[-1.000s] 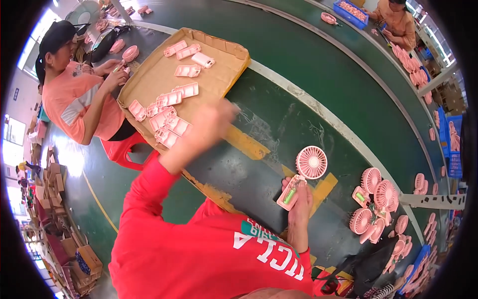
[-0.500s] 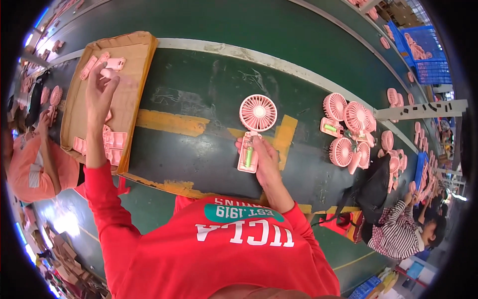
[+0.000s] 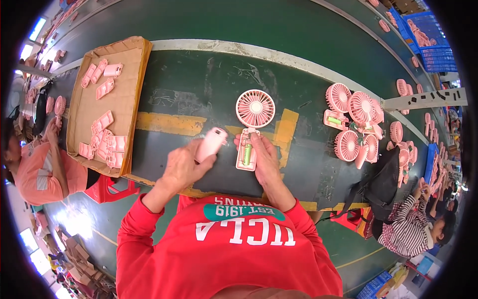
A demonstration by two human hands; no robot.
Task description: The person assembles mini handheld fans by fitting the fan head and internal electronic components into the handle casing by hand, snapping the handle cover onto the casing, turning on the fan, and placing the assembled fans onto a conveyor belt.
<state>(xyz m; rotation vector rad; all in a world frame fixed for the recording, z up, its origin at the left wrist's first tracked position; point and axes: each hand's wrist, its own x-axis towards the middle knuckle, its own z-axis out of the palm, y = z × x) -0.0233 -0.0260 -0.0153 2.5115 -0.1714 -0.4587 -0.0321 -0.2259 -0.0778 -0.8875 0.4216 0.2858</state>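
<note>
A pink handheld fan [image 3: 255,110] with a round grille lies over the dark workbench, its handle open to show a green battery [image 3: 247,154] and thin wires. My right hand [image 3: 267,160] grips that handle from its right side, thumb along the edge. In my left hand [image 3: 185,165] is a smooth pink handle cover [image 3: 211,144], held between thumb and fingers just left of the fan. The cover and the fan handle are apart.
At left a cardboard tray [image 3: 141,94] holds several pink casing pieces [image 3: 105,88]. To the right stand several pink fans [image 3: 347,145], beside a black bag [image 3: 381,187] at the bench edge. A blue crate [image 3: 438,55] sits far right. Co-workers sit at both sides.
My left hand has come back from the cardboard tray toward the fan, carrying a pink handle cover. My right hand still holds the fan in nearly the same place.
</note>
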